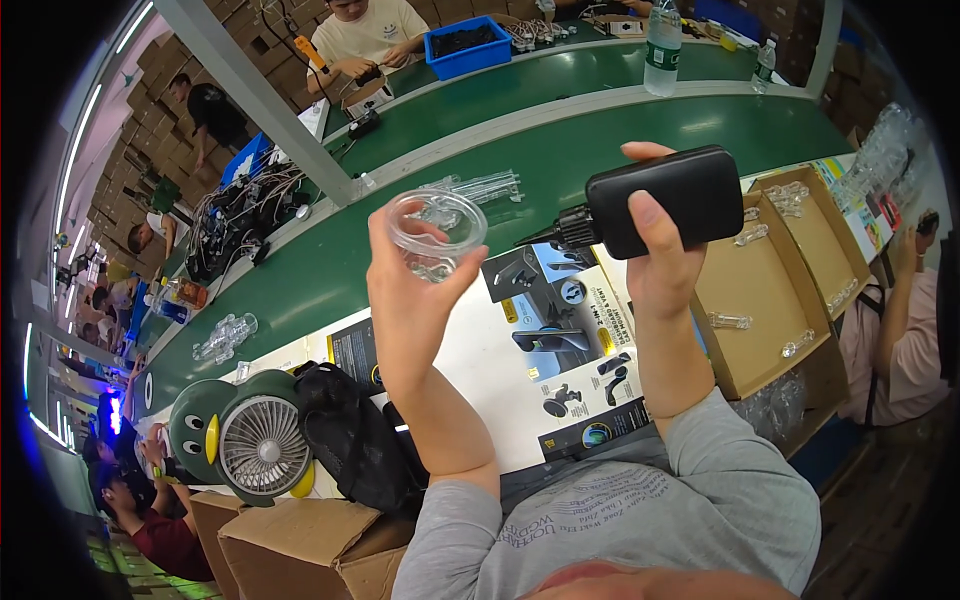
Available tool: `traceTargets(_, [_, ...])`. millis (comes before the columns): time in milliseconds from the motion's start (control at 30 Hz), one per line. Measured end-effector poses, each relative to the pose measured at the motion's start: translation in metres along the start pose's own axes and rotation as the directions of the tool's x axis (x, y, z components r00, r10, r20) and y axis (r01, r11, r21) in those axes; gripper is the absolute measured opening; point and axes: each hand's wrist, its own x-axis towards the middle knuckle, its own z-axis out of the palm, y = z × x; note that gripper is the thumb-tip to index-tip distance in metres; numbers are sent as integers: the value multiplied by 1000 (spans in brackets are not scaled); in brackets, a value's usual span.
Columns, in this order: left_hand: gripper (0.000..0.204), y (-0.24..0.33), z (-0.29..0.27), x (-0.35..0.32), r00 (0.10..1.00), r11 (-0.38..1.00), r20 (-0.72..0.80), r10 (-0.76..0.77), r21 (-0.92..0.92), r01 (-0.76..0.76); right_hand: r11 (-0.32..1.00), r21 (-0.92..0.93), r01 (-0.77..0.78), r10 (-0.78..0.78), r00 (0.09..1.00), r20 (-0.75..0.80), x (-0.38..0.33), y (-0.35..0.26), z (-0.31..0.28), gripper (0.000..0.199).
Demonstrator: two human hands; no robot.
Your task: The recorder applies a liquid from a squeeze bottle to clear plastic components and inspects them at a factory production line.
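Observation:
My left hand point(405, 300) is raised over the bench, its fingers closed around a clear round plastic piece point(437, 225) with a ring-shaped rim facing up. In my right hand point(665, 265) is a black squeeze bottle point(690, 200), lying on its side. Its thin dark nozzle point(565, 230) points left toward the clear piece, with a gap between them. Beneath both hands lies a printed cardboard sheet point(480, 420). Several clear plastic parts point(490, 187) rest on the green bench point(550, 160) beyond my left hand.
Cardboard trays point(740, 290) with a few clear parts stand at right. On the left are a green penguin-shaped fan point(265, 445), a black pouch point(350, 430) and more clear parts point(225, 338). Farther off are tangled cables point(225, 225), a metal post point(260, 100), a water bottle point(662, 55) and co-workers.

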Motion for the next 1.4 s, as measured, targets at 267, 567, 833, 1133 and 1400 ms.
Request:
traceTargets(267, [52,-27,-1,9,996,992,-85,12,-123,-23,698,-696,-169,391,904,173,10,12,-6,26])
traceTargets(567, [49,-22,13,13,997,982,78,10,-190,5,977,-202,70,-66,997,25,5,-5,-7,32])
traceTargets(833, [49,-10,17,6,994,976,91,55,-217,-34,997,-71,-11,11,1000,-2,-9,-5,3,41])
traceTargets(1133, [50,4,14,2,992,983,106,63,-181,-43,998,59,-18,15,999,38,-14,-1,6,36])
traceTargets(1400, [52,-2,12,1,988,987,103,112,-126,-99,997,66,-31,29,999,31,-14,-1,7,35])
